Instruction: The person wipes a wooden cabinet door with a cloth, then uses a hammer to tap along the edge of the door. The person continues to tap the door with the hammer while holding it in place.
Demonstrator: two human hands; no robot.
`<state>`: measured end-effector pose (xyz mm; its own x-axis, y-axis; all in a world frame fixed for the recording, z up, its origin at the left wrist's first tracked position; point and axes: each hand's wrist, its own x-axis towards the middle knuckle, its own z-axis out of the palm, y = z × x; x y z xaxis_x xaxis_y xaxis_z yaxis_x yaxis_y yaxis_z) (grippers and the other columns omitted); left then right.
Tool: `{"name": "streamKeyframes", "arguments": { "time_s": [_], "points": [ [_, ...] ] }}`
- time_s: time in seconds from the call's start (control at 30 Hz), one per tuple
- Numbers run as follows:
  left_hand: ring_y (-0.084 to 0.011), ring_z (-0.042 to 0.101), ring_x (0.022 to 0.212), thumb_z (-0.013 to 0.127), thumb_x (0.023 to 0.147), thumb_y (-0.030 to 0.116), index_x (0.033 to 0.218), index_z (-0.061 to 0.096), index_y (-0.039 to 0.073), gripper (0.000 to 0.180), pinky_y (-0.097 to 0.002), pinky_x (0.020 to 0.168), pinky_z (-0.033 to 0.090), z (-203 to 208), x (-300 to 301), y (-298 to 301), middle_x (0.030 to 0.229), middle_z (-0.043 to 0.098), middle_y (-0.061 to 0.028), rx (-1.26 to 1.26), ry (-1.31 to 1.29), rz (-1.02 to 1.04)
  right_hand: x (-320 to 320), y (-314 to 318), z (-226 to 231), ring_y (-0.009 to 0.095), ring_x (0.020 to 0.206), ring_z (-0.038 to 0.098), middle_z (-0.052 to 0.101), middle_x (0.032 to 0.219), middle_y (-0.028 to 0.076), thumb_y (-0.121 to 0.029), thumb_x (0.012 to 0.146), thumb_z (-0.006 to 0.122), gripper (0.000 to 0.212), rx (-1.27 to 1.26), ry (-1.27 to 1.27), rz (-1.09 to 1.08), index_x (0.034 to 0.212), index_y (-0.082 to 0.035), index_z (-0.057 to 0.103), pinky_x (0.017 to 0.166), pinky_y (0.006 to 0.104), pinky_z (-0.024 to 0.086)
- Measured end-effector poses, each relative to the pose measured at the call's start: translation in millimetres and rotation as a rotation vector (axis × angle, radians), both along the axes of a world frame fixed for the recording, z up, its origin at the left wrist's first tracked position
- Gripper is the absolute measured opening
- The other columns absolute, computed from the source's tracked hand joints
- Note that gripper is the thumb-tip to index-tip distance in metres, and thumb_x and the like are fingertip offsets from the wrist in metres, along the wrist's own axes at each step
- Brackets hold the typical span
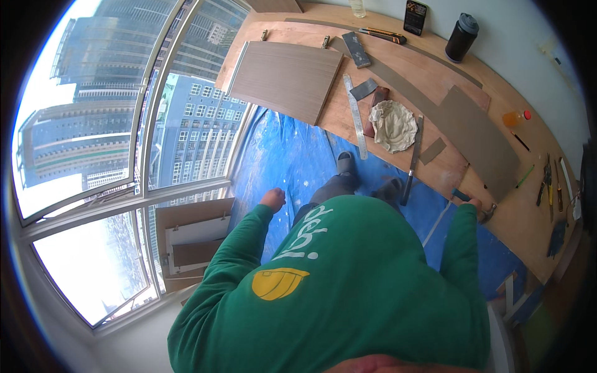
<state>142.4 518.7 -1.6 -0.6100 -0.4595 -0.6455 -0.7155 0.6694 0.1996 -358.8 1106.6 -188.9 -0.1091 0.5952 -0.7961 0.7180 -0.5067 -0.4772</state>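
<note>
My right hand (475, 204) is closed at the front edge of the wooden worktable (398, 74), around what looks like a hammer (461, 195). Its teal-and-dark handle end sticks out on one side of the fist and a metal head on the other. Low over the blue floor sheet (280, 155), my left hand (273, 199) hangs with fingers curled and nothing visible in them. Nearest the right hand lies a long grey-brown laminate sheet (479, 140). To its left are a small laminate offcut (433, 151) and a long dark-handled blade tool (413, 163) overhanging the edge.
A wood-grain panel (286, 74) with hinges covers the table's left part. Nearby lie a metal ruler (356, 118), a crumpled white cloth (393, 126) and a utility knife (384, 35). A black tumbler (462, 37) and an orange bottle (516, 118) stand behind. Pliers (548, 180) lie right.
</note>
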Motion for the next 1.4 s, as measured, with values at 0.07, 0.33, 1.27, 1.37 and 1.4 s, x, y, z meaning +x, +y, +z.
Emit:
{"name": "streamKeyframes", "arguments": {
  "time_s": [0.07,0.33,1.27,1.37,1.4],
  "points": [
    [-0.0340,0.074,0.088,0.047,0.105,0.029,0.091,0.067,0.001,0.037,-0.0470,0.085,0.055,-9,34,3,0.087,0.077,-0.0144,-0.002,-0.051,0.020,-9,-1,2,0.022,0.067,0.061,0.065,0.082,0.008,-0.026,0.098,0.060,0.030,-0.047,0.010,-0.079,0.107,0.003,0.064,0.061,0.0336,0.056],
    [-0.0334,0.073,0.087,0.046,0.105,0.032,0.087,0.065,0.003,0.039,-0.0472,0.084,0.055,-37,26,21,0.083,0.076,-0.0138,-0.091,0.040,-0.302,-11,16,19,0.022,0.058,0.057,0.060,0.077,0.010,-0.052,0.104,0.051,0.055,0.032,-0.180,0.380,0.099,0.002,0.058,0.047,0.0329,0.051],
    [-0.0210,0.073,0.097,0.066,0.097,0.035,0.124,0.072,0.009,0.038,-0.0369,0.087,0.059,-17,-208,89,0.114,0.076,-0.0094,0.990,-0.136,0.130,243,81,112,0.024,0.054,0.065,0.067,0.080,0.011,-0.013,0.092,0.065,0.015,0.080,0.042,1.681,0.104,-0.004,0.066,0.045,0.0385,0.052],
    [-0.0230,0.074,0.100,0.063,0.100,0.037,0.126,0.068,0.008,0.039,-0.0403,0.085,0.059,4,-216,80,0.123,0.073,-0.0091,0.862,0.012,0.283,240,76,100,0.024,0.054,0.065,0.067,0.078,0.011,-0.010,0.091,0.066,0.016,0.018,-0.027,1.525,0.105,-0.003,0.067,0.047,0.0377,0.053],
    [-0.0262,0.073,0.103,0.063,0.100,0.038,0.124,0.070,0.007,0.040,-0.0430,0.088,0.058,-18,-199,71,0.124,0.073,-0.0102,0.745,0.124,0.239,237,75,85,0.024,0.055,0.066,0.067,0.078,0.012,-0.011,0.091,0.067,0.019,-0.029,-0.058,1.453,0.108,-0.002,0.068,0.048,0.0371,0.053]
  ]
}}
